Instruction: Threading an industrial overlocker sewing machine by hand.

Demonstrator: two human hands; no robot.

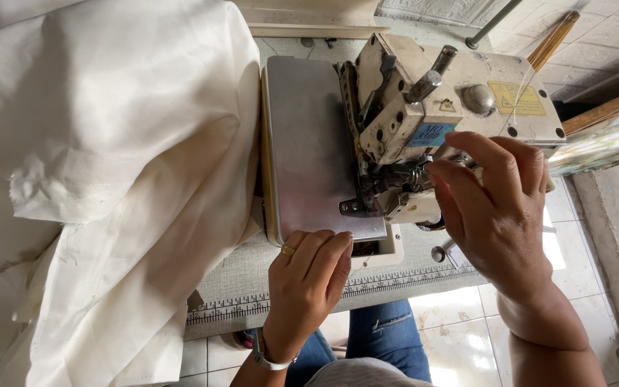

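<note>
A cream overlock sewing machine (460, 93) stands on a grey table (410, 265), with a bare steel plate (309, 150) on its left side. My left hand (309, 276), with a ring and a wrist bracelet, rests at the plate's front corner, fingers together and pressed down near the presser foot (367, 204). My right hand (496, 208) reaches into the machine's front right side, fingertips close together at the looper area; whether it pinches a thread I cannot tell. A large heap of off-white cloth (102, 179) lies to the left of the plate, apart from both hands.
A measuring scale (338, 290) runs along the table's front edge. My knees in blue jeans (385, 333) show below, over a tiled floor (460, 344). A metal rod (488, 25) and wooden sticks (553, 39) stand behind the machine on the right.
</note>
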